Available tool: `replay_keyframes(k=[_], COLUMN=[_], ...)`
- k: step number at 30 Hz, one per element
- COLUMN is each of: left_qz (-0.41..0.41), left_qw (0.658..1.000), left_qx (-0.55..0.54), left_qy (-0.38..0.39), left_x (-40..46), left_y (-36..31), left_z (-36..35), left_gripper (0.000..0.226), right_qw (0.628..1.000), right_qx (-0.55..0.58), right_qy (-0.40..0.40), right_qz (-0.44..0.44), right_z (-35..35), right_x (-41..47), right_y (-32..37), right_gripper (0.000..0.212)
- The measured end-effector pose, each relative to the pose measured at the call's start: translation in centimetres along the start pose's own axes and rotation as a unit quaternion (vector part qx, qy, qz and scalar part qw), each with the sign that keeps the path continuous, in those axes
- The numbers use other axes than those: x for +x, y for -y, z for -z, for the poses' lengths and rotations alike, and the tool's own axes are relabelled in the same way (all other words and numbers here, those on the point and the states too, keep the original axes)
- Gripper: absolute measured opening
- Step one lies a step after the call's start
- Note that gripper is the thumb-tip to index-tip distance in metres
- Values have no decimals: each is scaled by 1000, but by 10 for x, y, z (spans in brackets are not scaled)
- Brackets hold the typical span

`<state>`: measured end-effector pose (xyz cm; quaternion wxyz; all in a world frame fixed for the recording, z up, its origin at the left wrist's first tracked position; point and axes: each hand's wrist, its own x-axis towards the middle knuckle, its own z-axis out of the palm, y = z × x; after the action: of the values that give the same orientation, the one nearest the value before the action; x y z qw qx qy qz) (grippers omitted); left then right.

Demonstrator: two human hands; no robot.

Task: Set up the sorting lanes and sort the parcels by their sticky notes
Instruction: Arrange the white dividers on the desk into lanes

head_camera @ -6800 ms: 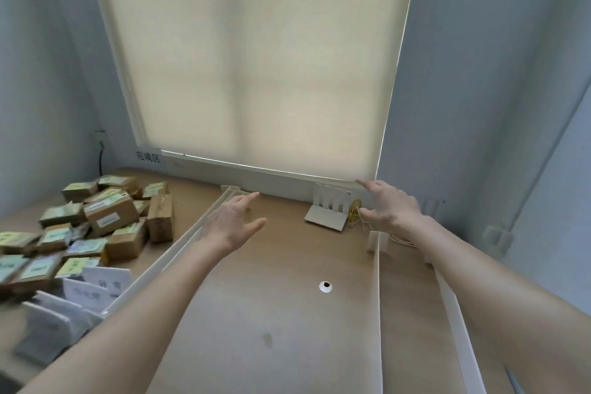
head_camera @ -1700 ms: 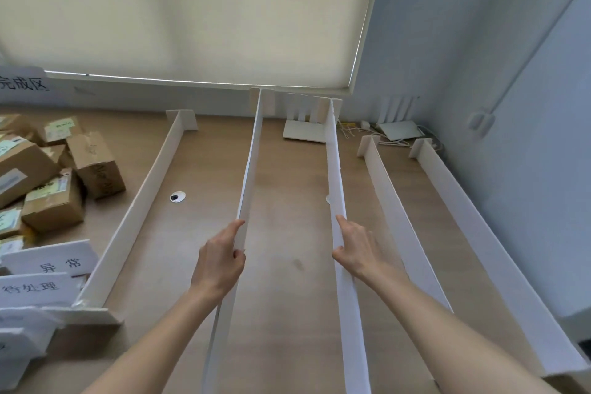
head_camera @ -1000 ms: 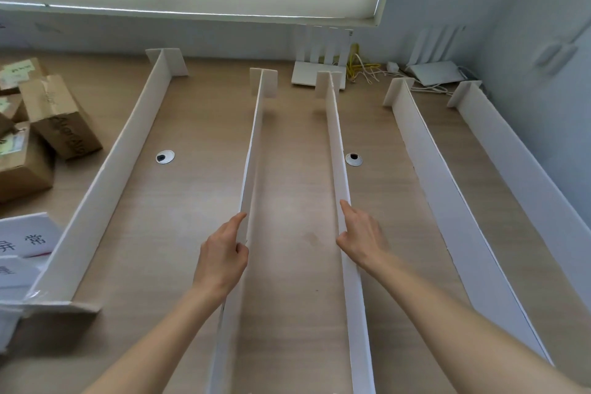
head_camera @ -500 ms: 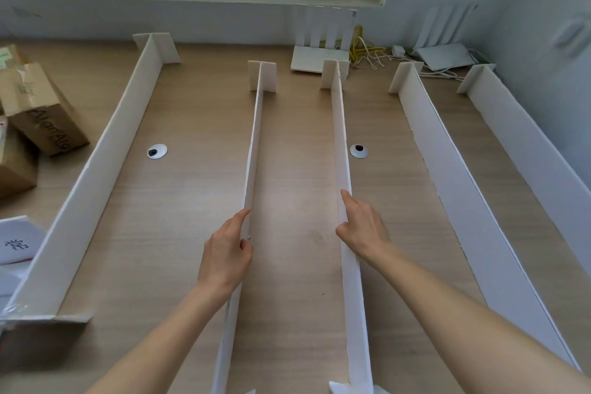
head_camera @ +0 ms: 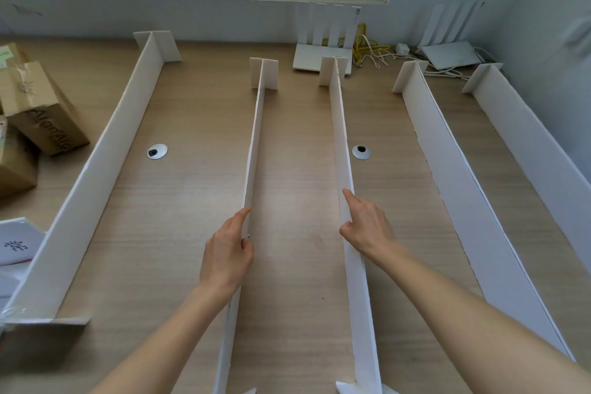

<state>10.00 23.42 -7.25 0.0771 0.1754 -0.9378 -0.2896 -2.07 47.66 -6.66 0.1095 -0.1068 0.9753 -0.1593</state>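
While both hands are working the two middle dividers, brown parcels [head_camera: 41,112] are sitting at the left edge of the frame, beside white label cards [head_camera: 16,245] at lower left. Next right, the far-left divider [head_camera: 96,169] is standing upright, running from lower left up toward the window. The left hand [head_camera: 227,253] is pinching the second divider [head_camera: 254,150] just below centre, thumb on its right face, fingers along the left. The right hand [head_camera: 367,227] is holding the third divider [head_camera: 340,137]: index finger lying straight along its right face near the top edge, other fingers curled against it, thumb hidden so can't tell if it's wrapping over. Two more dividers [head_camera: 447,176] [head_camera: 527,144] are standing right of centre and at far right, well apart from the hands. Two grommets [head_camera: 157,151] [head_camera: 361,152] are showing in the wooden desk [head_camera: 297,144]; routers [head_camera: 319,57] [head_camera: 447,53] and cables are sitting at upper right by the wall.
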Motion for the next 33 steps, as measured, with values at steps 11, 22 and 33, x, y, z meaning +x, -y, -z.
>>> replay_keyframes(k=[11,22,33], left_qz=[21,17,6], left_qw=[1000,1000,1000], left_qx=[9,4,5], left_qy=[-12,-3,2], left_x=[-9,-7,-5], left_y=[-1,5,9], left_z=[-1,5,4], left_gripper=[65,66,67], right_qw=[1000,1000,1000], right_qx=[-2,-3,-17], right_qy=[13,17,15], right_qz=[11,7,9], right_z=[2,1,-2], right_x=[-3,-4,-4], right_y=[-8,-8,-10], right_gripper=[75,75,76])
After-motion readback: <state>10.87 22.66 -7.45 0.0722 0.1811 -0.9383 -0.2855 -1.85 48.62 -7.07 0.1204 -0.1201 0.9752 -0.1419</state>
